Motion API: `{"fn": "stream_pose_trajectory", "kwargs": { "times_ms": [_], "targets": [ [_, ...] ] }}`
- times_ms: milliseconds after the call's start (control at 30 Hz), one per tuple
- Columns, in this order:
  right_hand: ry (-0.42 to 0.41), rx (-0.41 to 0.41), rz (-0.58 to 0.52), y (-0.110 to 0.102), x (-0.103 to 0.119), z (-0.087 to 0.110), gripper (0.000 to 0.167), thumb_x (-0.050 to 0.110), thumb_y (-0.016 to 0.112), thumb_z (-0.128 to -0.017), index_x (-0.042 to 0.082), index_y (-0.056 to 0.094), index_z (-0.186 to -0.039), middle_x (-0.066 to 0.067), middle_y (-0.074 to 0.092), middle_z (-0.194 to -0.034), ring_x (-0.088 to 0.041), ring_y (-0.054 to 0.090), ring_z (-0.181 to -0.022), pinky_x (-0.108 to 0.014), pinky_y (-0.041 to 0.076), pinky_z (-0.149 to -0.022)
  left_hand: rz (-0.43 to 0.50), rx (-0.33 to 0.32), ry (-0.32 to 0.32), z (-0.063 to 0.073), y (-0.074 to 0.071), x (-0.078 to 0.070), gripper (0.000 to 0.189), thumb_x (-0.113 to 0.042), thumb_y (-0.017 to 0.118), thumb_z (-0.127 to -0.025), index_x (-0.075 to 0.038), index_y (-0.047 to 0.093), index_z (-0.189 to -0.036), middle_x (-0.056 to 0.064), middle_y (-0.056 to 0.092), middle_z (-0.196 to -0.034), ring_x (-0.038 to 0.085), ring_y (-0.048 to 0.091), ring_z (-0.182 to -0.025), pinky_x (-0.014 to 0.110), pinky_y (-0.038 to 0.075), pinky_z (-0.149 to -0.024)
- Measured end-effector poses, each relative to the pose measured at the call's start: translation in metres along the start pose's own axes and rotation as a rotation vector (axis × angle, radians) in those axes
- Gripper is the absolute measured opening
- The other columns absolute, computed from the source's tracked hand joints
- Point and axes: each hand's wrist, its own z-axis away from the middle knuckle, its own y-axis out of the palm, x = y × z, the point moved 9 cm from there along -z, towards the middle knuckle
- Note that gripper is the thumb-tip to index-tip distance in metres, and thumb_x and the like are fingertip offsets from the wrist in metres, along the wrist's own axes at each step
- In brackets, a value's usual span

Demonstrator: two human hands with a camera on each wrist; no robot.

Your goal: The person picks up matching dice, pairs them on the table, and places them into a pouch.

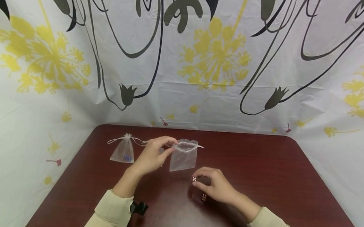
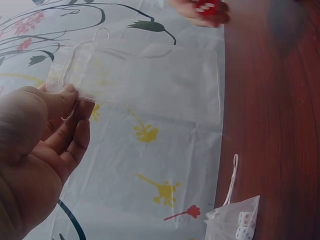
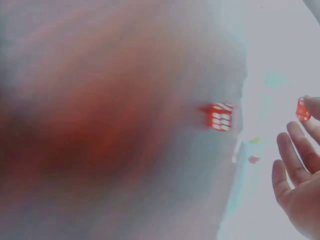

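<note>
My left hand (image 1: pixel 154 154) pinches the rim of a sheer white drawstring bag (image 1: pixel 183 158), holding it up with its mouth open. In the left wrist view the bag (image 2: pixel 155 75) looks flat, with nothing visible inside. Between thumb and fingertips my right hand (image 1: pixel 216 185) holds a red die (image 1: pixel 194 179) with white pips, just right of and nearer than the bag. In the right wrist view this die (image 3: pixel 303 109) sits at the fingertips, the other fingers spread. A second red die (image 1: pixel 204 197) lies on the table below the right hand.
A tied sheer bag (image 1: pixel 121 153) with blue dice stands left of the left hand. The left wrist view has a sheer bag (image 2: pixel 232 220) with white dice, mostly hidden from the head view. A patterned cloth (image 1: pixel 182 103) hangs behind the dark red table (image 1: pixel 245 148).
</note>
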Motion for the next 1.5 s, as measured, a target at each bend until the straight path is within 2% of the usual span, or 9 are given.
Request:
{"fn": "stream_pose_trajectory", "kwargs": {
  "times_ms": [67,300,533,700,900,1100,1333,1500],
  "targets": [
    [-0.009,-0.017,-0.015,-0.008,0.004,-0.005,0.012,0.007,0.078,-0.089,0.01,0.075,-0.099,0.004,0.073,-0.095,-0.013,0.069,-0.088,-0.037,0.059,-0.077,-0.006,0.006,-0.002,0.0,0.0,0.001,0.023,0.003,0.073,-0.091,-0.01,0.071,-0.11,-0.002,0.069,-0.097,0.011,0.062,-0.085,0.029,0.055,-0.074],
    [0.008,-0.047,-0.008,-0.036,0.01,-0.02,0.014,0.007,0.078,-0.089,0.012,0.074,-0.102,0.006,0.072,-0.096,-0.012,0.067,-0.085,-0.024,0.055,-0.075,-0.015,0.021,-0.006,0.001,0.002,0.004,0.022,0.003,0.073,-0.09,-0.009,0.071,-0.109,-0.001,0.07,-0.097,0.011,0.063,-0.087,0.03,0.056,-0.075],
    [-0.02,-0.112,0.028,-0.06,0.016,-0.031,0.023,0.003,0.082,-0.084,0.011,0.074,-0.104,0.001,0.073,-0.098,-0.013,0.066,-0.087,-0.019,0.051,-0.077,-0.004,0.024,0.004,0.001,0.003,0.003,0.023,0.003,0.073,-0.09,-0.009,0.071,-0.108,-0.001,0.071,-0.096,0.012,0.064,-0.087,0.031,0.055,-0.074],
    [0.005,-0.111,0.023,-0.068,0.019,-0.037,0.021,0.005,0.081,-0.086,0.008,0.075,-0.106,0.002,0.073,-0.103,-0.015,0.067,-0.096,-0.022,0.052,-0.084,0.002,0.028,0.015,0.001,0.004,0.001,0.022,0.004,0.074,-0.089,-0.009,0.071,-0.107,-0.001,0.072,-0.095,0.012,0.064,-0.085,0.04,0.055,-0.078],
    [0.019,-0.129,0.018,-0.077,0.023,-0.046,0.022,0.006,0.082,-0.085,0.01,0.076,-0.106,0.004,0.071,-0.106,-0.013,0.066,-0.103,-0.027,0.052,-0.089,0.006,0.049,0.018,0.001,0.007,0.002,0.021,0.003,0.073,-0.09,-0.009,0.071,-0.107,0.0,0.072,-0.095,0.013,0.062,-0.084,0.047,0.056,-0.074],
    [0.009,-0.153,0.041,-0.085,0.027,-0.054,0.021,0.006,0.082,-0.085,0.011,0.076,-0.105,0.003,0.069,-0.109,-0.016,0.065,-0.104,-0.024,0.05,-0.091,0.004,0.05,0.04,0.001,0.009,0.0,0.021,0.003,0.073,-0.09,-0.009,0.071,-0.107,0.0,0.072,-0.096,0.013,0.062,-0.085,0.046,0.056,-0.073],
    [-0.016,-0.149,0.041,-0.085,0.034,-0.064,0.025,0.005,0.082,-0.084,0.012,0.075,-0.107,-0.001,0.07,-0.109,-0.02,0.066,-0.103,-0.036,0.053,-0.087,-0.048,0.062,0.049,-0.001,0.012,-0.003,0.021,0.0,0.076,-0.089,-0.012,0.072,-0.106,-0.004,0.072,-0.097,0.008,0.06,-0.081,0.028,0.053,-0.071],
    [-0.035,-0.113,0.017,-0.076,0.038,-0.074,0.02,0.007,0.081,-0.087,0.011,0.076,-0.106,0.001,0.07,-0.109,-0.017,0.066,-0.099,-0.029,0.054,-0.081,-0.066,0.072,0.088,-0.002,0.018,-0.009,0.021,0.001,0.076,-0.088,-0.012,0.073,-0.105,-0.004,0.072,-0.097,0.007,0.061,-0.078,0.027,0.055,-0.07]
  ]
}}
